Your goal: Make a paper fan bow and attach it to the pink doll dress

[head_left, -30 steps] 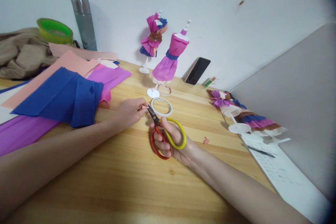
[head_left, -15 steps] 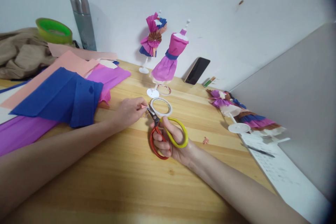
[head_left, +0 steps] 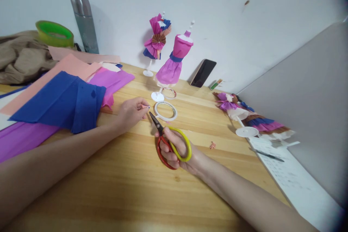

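Note:
Between the fingertips of my left hand (head_left: 133,113) is a small pink piece of paper (head_left: 145,106) with a dark blue bit at its tip. My right hand (head_left: 176,152) grips scissors (head_left: 158,126) by one red and one yellow handle loop. Their blades are closed and point up toward the paper, a short gap away. Just beyond the blades a roll of white tape (head_left: 165,111) lies flat on the wooden table. A tiny pink scrap rests by the roll's near edge. Farther right lies a small crumpled pink scrap (head_left: 212,145).
Folded blue paper (head_left: 58,99) and other coloured sheets cover the left. Two dressed mini mannequins stand at the back, the nearer in a pink dress (head_left: 170,72). A phone (head_left: 203,73) leans on the wall. More dressed mannequins (head_left: 247,131) and a pen (head_left: 269,155) lie at right.
The scissors have closed and drawn back slightly toward me, away from the pink paper. My left hand has shifted a little left and up with the paper. A tiny scrap now shows by the roll.

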